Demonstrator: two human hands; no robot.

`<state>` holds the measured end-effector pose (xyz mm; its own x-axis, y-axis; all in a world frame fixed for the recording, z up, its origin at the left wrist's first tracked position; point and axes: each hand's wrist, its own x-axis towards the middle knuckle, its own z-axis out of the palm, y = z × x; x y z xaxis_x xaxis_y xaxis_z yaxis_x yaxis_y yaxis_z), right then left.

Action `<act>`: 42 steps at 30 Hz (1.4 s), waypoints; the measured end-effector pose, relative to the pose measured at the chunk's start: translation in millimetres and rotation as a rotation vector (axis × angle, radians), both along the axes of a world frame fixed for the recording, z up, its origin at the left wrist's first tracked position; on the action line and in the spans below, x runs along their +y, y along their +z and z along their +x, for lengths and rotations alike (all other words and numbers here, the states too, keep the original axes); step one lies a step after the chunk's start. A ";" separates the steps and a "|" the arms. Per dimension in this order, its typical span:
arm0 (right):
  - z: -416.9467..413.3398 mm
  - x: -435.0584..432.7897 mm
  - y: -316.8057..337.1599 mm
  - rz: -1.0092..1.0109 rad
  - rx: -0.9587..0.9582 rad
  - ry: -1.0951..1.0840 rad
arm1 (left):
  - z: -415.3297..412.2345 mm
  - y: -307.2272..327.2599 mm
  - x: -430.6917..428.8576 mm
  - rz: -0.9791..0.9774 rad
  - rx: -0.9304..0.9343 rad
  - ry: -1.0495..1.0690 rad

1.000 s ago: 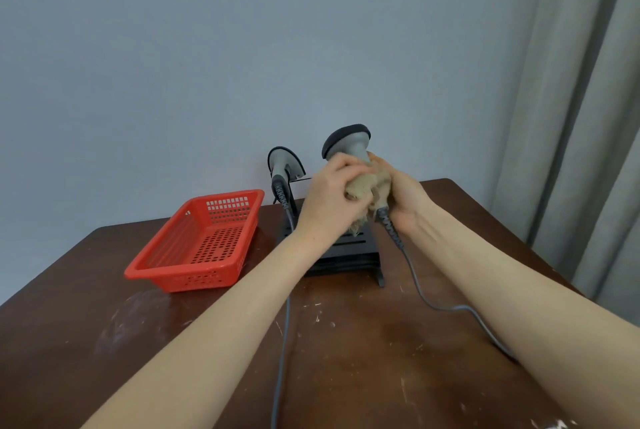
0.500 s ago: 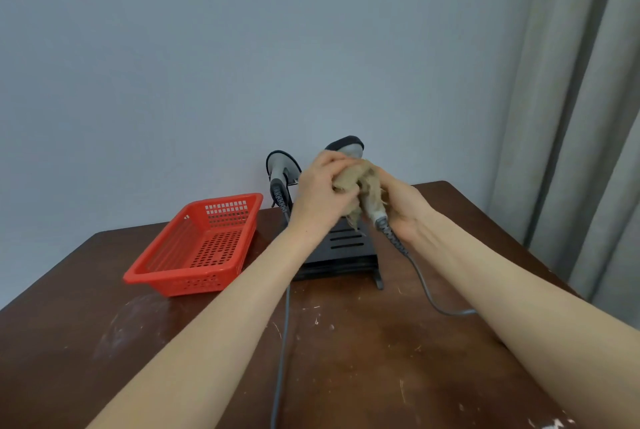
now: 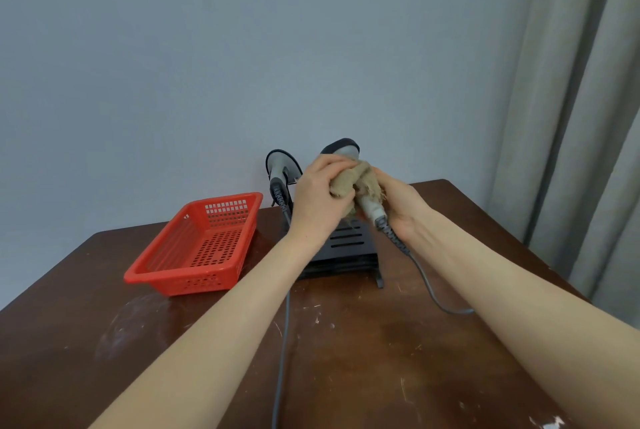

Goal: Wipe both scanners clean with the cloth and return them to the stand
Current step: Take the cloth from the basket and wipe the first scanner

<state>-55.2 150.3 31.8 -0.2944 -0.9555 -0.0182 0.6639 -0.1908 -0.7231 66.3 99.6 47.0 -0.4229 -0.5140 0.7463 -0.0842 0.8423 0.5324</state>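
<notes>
My right hand (image 3: pixel 398 209) grips the handle of a grey scanner (image 3: pixel 343 148), held above the black stand (image 3: pixel 346 245) with its dark head pointing up and away. My left hand (image 3: pixel 317 196) presses a frayed beige cloth (image 3: pixel 356 183) around the scanner's neck and upper handle. The lower end of the handle and its coiled cable (image 3: pixel 429 286) stick out below the cloth. A second grey scanner (image 3: pixel 280 169) sits upright in the left side of the stand, its cable (image 3: pixel 284 342) running toward me across the brown table (image 3: pixel 381 359).
A red perforated plastic basket (image 3: pixel 201 245) lies left of the stand. A grey wall is close behind the table's far edge, and grey curtains (image 3: pixel 581 117) hang at the right. The tabletop has scratches and pale smudges.
The held scanner has dropped a little and tilted, its handle end now swung toward the right. The cloth has shifted along the handle, and my view has moved slightly.
</notes>
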 end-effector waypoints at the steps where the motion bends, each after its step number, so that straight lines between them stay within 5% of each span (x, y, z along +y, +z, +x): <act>1: -2.2 0.1 0.7 0.029 0.059 -0.004 | 1.1 -3.6 8.0 -0.002 -0.009 -0.039; 6: -9.5 1.6 5.1 0.167 0.116 -0.017 | 9.7 -35.5 22.2 -0.068 -0.325 -0.234; 10: -13.0 4.7 9.2 0.140 0.112 -0.060 | 15.7 -26.1 5.2 0.156 -0.050 -0.019; 14: -12.2 3.6 8.6 0.144 0.074 -0.050 | 3.2 7.0 2.4 0.041 0.162 0.120; 22: -14.4 0.7 -1.6 0.170 0.156 -0.029 | -4.7 -24.5 20.7 -0.069 -0.054 -0.107; 29: -3.7 -3.0 -1.3 0.104 0.022 0.024 | -9.3 -3.9 3.1 0.093 0.072 0.055; 36: -11.1 4.1 2.5 0.125 0.003 0.004 | 4.0 -40.1 15.6 0.140 -0.340 -0.155; 42: -14.0 12.2 8.7 0.121 0.138 -0.069 | 10.8 -26.1 -8.3 0.511 -0.007 0.120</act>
<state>-69.2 162.5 40.5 -0.3673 -0.9260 -0.0869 0.5451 -0.1386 -0.8268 77.1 91.3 20.9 -0.3430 -0.8568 0.3850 -0.1694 0.4595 0.8719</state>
